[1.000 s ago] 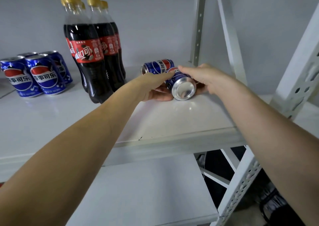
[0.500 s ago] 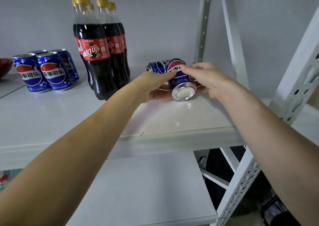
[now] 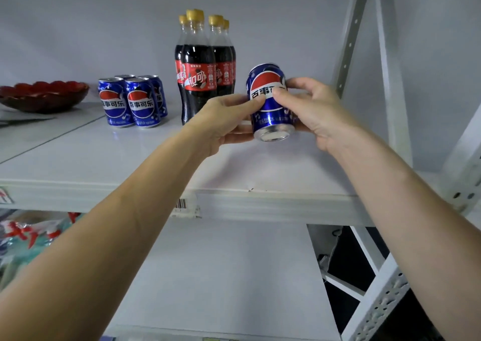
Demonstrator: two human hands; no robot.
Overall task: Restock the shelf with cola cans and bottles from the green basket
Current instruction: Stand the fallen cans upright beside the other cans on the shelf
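Observation:
A blue cola can (image 3: 270, 117) with a red, white and blue logo is held just above the white shelf (image 3: 130, 158), nearly upright, its silver bottom tipped toward me. My left hand (image 3: 223, 122) grips its left side with thumb and fingers. My right hand (image 3: 312, 109) grips its right side, the thumb across the label. Several dark cola bottles (image 3: 197, 80) with yellow caps stand close behind and left of the can. Several more blue cans (image 3: 130, 101) stand upright further left. The green basket is not in view.
A dark red bowl (image 3: 44, 96) sits at the shelf's far left. White slotted uprights (image 3: 390, 80) frame the right side. A lower white shelf (image 3: 221, 275) lies beneath, with colourful packets (image 3: 26, 236) at its left.
The can lay on its side on the shelf; both hands have lifted it and turned it nearly upright. The can behind it is no longer visible. The view has shifted right.

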